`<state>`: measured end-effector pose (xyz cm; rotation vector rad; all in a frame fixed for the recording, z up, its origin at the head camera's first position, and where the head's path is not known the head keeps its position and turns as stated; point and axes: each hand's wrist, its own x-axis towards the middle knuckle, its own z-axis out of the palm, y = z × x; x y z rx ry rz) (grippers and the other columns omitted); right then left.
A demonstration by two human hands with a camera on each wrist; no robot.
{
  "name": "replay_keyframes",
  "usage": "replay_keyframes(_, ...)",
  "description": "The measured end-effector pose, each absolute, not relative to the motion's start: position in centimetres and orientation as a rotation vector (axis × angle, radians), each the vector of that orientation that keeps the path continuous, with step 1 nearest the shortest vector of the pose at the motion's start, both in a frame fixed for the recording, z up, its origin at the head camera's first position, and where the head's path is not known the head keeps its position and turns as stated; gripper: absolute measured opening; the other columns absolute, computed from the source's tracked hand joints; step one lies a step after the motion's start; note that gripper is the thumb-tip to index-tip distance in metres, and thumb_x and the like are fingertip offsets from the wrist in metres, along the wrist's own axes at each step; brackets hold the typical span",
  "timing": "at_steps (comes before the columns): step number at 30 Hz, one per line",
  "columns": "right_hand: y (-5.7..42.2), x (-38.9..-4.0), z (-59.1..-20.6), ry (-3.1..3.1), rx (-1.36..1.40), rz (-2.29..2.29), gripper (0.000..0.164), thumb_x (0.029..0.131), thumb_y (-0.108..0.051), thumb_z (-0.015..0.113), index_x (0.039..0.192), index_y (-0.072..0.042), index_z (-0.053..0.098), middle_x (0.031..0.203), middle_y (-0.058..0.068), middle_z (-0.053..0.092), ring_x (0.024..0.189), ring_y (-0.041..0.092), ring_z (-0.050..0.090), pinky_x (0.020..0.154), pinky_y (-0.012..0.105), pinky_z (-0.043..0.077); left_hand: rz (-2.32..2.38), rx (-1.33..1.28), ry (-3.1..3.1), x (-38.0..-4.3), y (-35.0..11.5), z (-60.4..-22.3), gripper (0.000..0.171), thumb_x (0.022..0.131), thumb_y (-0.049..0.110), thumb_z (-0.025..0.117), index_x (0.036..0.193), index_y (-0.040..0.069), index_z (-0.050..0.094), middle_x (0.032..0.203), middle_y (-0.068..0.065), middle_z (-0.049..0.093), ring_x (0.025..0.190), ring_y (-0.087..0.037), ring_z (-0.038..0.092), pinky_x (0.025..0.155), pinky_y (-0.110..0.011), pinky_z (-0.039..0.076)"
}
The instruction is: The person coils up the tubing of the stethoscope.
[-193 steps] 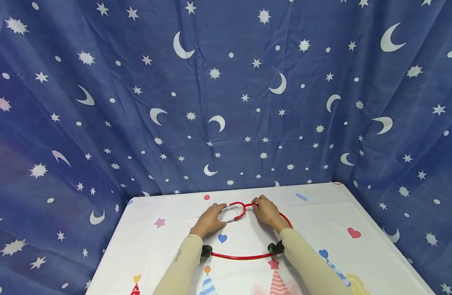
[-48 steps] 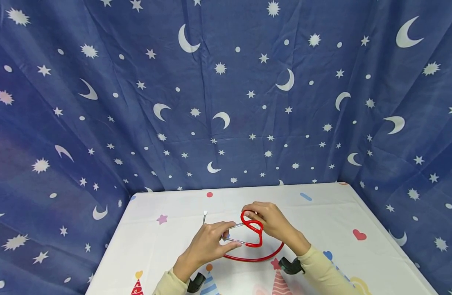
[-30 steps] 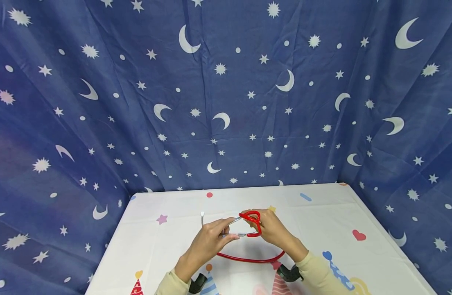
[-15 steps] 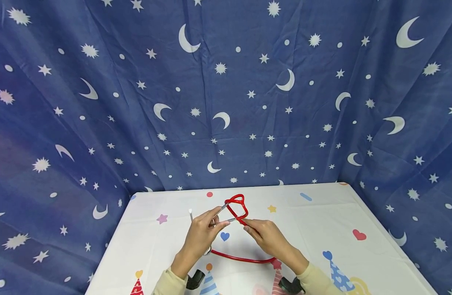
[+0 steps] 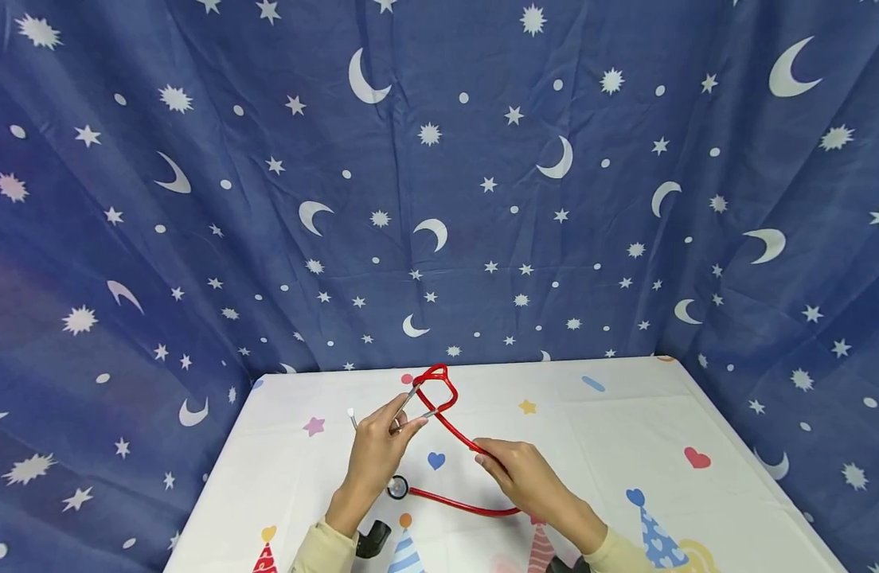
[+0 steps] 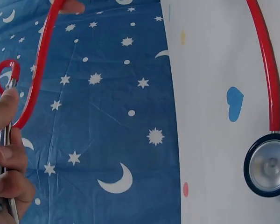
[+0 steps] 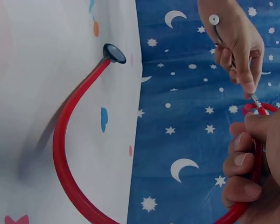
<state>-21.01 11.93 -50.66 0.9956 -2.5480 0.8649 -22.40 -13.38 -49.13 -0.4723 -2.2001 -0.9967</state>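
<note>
A stethoscope with red tubing (image 5: 459,435) is partly lifted off the table. My left hand (image 5: 373,450) pinches its metal ear tubes (image 5: 408,398) between thumb and fingers, and one white ear tip (image 5: 350,412) sticks out past that hand. My right hand (image 5: 521,473) grips the red tube below the fork, fingers curled round it in the right wrist view (image 7: 245,172). From there the tube bends back toward the left. The chest piece (image 6: 269,165) is at the white tablecloth, near my left wrist in the head view. The second ear tip is hidden.
The table has a white cloth (image 5: 597,430) printed with stars, hearts and party hats. A blue curtain (image 5: 439,199) with moons and stars hangs behind it and along both sides. Black camera mounts (image 5: 373,539) sit at the wrists.
The stethoscope was on the table and has been raised. Lately its forked end swung up and left with my left hand. My right hand now grips farther down the tube, and the chest piece shows.
</note>
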Motion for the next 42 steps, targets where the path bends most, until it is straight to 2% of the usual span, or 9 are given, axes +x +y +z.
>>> replay_keyframes(4,11.9,-20.5,-50.5,-2.497,1.051,0.856,0.014,0.098,-0.019,0.060,0.106,-0.009,0.066,0.069,-0.015,0.054,0.059,-0.006,0.037,0.055,0.010,0.038,-0.989,-0.417,-2.167,-22.6,-13.9,-49.1,0.046,0.079,0.019,0.082,0.115,-0.004,0.067,0.068,0.006,0.056,0.053,0.005,0.034,0.044,-0.010,0.030)
replay_keyframes(12,11.9,-19.9,-50.1,-2.412,1.086,0.847,0.005,0.096,-0.014,0.063,0.100,-0.011,0.064,0.065,-0.018,0.042,0.056,-0.009,0.028,0.050,0.004,0.027,-0.925,-0.356,-2.190,-22.8,-14.4,-49.3,0.046,0.078,0.020,0.083,0.114,-0.003,0.068,0.067,0.006,0.056,0.051,0.005,0.036,0.044,-0.010,0.031)
replay_keyframes(24,12.1,-19.2,-48.5,-2.236,1.122,0.915,0.007,0.092,-0.005,0.066,0.098,-0.009,0.067,0.068,-0.013,0.051,0.059,-0.009,0.035,0.052,0.003,0.033,-0.765,-0.432,-2.207,-22.8,-13.6,-50.1,0.047,0.077,0.024,0.083,0.114,0.000,0.069,0.066,0.007,0.055,0.054,0.003,0.035,0.047,-0.010,0.030)
replay_keyframes(27,12.4,-19.4,-47.6,-2.197,1.102,0.909,0.010,0.091,-0.004,0.067,0.099,-0.008,0.068,0.069,-0.013,0.053,0.059,-0.009,0.036,0.052,0.003,0.033,-0.729,-0.467,-2.227,-22.6,-13.3,-50.1,0.046,0.078,0.026,0.082,0.115,0.002,0.070,0.066,0.007,0.056,0.055,0.000,0.042,0.050,-0.011,0.035)
replay_keyframes(31,12.8,-19.9,-46.5,-2.175,1.099,0.862,0.009,0.091,-0.005,0.067,0.099,-0.008,0.068,0.069,-0.011,0.055,0.058,-0.008,0.037,0.052,0.004,0.034,-0.688,-0.506,-2.258,-22.1,-13.0,-50.0,0.046,0.079,0.027,0.081,0.117,0.004,0.070,0.066,0.007,0.057,0.056,-0.003,0.050,0.052,-0.014,0.042)
replay_keyframes(36,13.0,-20.6,-45.3,-2.158,1.106,0.787,0.007,0.091,-0.008,0.068,0.098,-0.008,0.068,0.067,-0.011,0.055,0.058,-0.006,0.039,0.053,0.005,0.035,-0.672,-0.560,-2.298,-21.5,-12.7,-49.6,0.045,0.081,0.029,0.079,0.118,0.005,0.069,0.067,0.007,0.058,0.054,0.000,0.044,0.051,-0.011,0.037)
replay_keyframes(42,13.1,-21.5,-44.1,-2.117,1.100,0.735,0.004,0.093,-0.014,0.067,0.096,-0.011,0.069,0.069,-0.010,0.059,0.057,-0.005,0.041,0.053,0.007,0.036,-0.652,-0.640,-2.338,-20.9,-12.1,-49.1,0.042,0.083,0.030,0.076,0.118,0.007,0.069,0.067,0.008,0.058,0.054,0.000,0.046,0.052,-0.011,0.040)
